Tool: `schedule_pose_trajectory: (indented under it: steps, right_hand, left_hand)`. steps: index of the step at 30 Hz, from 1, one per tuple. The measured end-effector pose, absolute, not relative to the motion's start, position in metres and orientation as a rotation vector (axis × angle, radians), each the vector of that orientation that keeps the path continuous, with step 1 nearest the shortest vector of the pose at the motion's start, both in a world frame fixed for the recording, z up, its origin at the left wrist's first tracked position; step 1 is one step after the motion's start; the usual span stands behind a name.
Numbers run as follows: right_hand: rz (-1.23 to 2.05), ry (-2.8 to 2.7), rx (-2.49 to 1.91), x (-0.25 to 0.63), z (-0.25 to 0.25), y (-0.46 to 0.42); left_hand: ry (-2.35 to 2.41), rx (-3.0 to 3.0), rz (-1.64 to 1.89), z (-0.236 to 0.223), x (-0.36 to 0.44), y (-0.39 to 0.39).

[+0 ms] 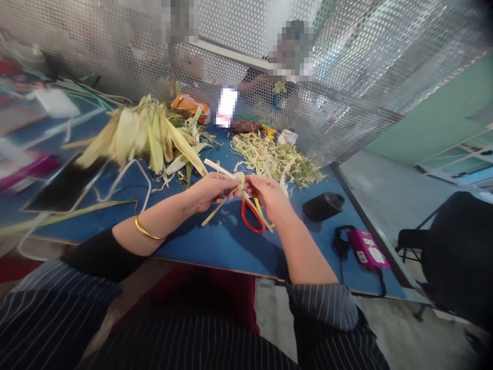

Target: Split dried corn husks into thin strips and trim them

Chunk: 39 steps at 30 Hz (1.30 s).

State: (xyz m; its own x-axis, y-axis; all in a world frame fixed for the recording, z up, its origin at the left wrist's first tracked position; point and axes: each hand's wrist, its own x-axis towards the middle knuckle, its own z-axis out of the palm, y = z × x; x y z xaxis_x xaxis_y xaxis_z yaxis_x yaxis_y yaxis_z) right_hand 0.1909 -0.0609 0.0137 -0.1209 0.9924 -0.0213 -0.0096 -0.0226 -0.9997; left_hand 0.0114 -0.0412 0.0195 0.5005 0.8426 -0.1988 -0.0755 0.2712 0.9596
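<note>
Over the middle of the blue table, my left hand (215, 190) and my right hand (269, 195) meet, both closed on strips of corn husk (240, 177). A small pale loop or knot shows between the fingertips, and loose husk ends stick out to the upper left and hang down on both sides. Just below, on the table, lie scissors with red handles (252, 218), partly covered by my right hand and a husk strip. A yellow object (259, 206) beside the red handle is partly hidden.
Whole corn husks (142, 133) are heaped at back left. Shredded husk (277, 156) lies behind my hands. A black cylinder (323, 206) and a magenta box (368, 249) are at right. A lit phone (226, 106) stands before the perforated metal screen (346, 103). The blue table (231, 252) ends near my body.
</note>
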Motion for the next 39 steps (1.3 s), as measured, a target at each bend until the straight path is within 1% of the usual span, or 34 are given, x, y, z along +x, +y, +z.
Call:
schedule_pose_trajectory:
  steps: [2, 4, 8, 11, 13, 16, 17, 18, 19, 21, 23, 25, 27, 29, 35, 37, 39]
  right_hand:
    - [1.407, -1.204, -1.089, 0.187, 0.01, -0.061]
    - [1.402, -1.13, -1.063, 0.182, 0.006, -0.061]
    - [1.211, -1.103, -1.09, 0.176, -0.001, -0.06]
    - [1.047, -1.204, -1.181, 0.176, 0.0, -0.06]
    - [0.799, -1.334, -1.298, 0.179, 0.007, -0.063]
    - [0.208, -1.479, -1.373, 0.185, 0.023, -0.069]
    - [0.133, -1.555, -1.354, 0.186, 0.028, -0.071]
    - [0.146, -1.647, -1.339, 0.186, 0.032, -0.072]
    - [0.252, -1.741, -1.336, 0.185, 0.034, -0.074]
    - [0.641, -1.819, -1.349, 0.183, 0.032, -0.075]
    - [1.033, -1.679, -1.331, 0.179, 0.026, -0.074]
    - [1.216, -1.457, -1.277, 0.177, 0.019, -0.074]
    - [1.206, -1.31, -1.235, 0.174, 0.016, -0.074]
    - [1.125, -1.261, -1.215, 0.171, 0.016, -0.074]
    - [0.873, -1.346, -1.273, 0.169, 0.016, -0.071]
    - [0.707, -1.403, -1.319, 0.176, 0.017, -0.069]
    - [0.471, -1.428, -1.379, 0.186, 0.02, -0.067]
  left_hand:
    - [0.835, 1.172, 0.7, 0.019, 0.013, -0.044]
    - [0.859, 1.213, 0.71, 0.018, 0.015, -0.046]
    - [0.943, 1.281, 0.77, 0.015, 0.019, -0.046]
    - [0.931, 1.344, 0.796, 0.012, 0.02, -0.045]
    - [0.925, 1.38, 0.792, 0.011, 0.019, -0.045]
    - [0.872, 1.42, 0.761, 0.012, 0.018, -0.048]
    - [0.844, 1.428, 0.743, 0.013, 0.018, -0.049]
    - [0.82, 1.434, 0.725, 0.013, 0.019, -0.051]
    - [0.806, 1.441, 0.705, 0.013, 0.019, -0.052]
    - [0.818, 1.464, 0.671, 0.012, 0.021, -0.054]
    - [0.856, 1.497, 0.643, 0.011, 0.022, -0.055]
    - [0.872, 1.522, 0.633, 0.011, 0.023, -0.056]
    - [0.856, 1.53, 0.634, 0.013, 0.022, -0.057]
    - [0.829, 1.526, 0.622, 0.015, 0.022, -0.058]
    - [0.792, 1.461, 0.591, 0.015, 0.022, -0.058]
    - [0.79, 1.363, 0.628, 0.015, 0.021, -0.056]
    - [0.794, 1.229, 0.674, 0.015, 0.021, -0.054]
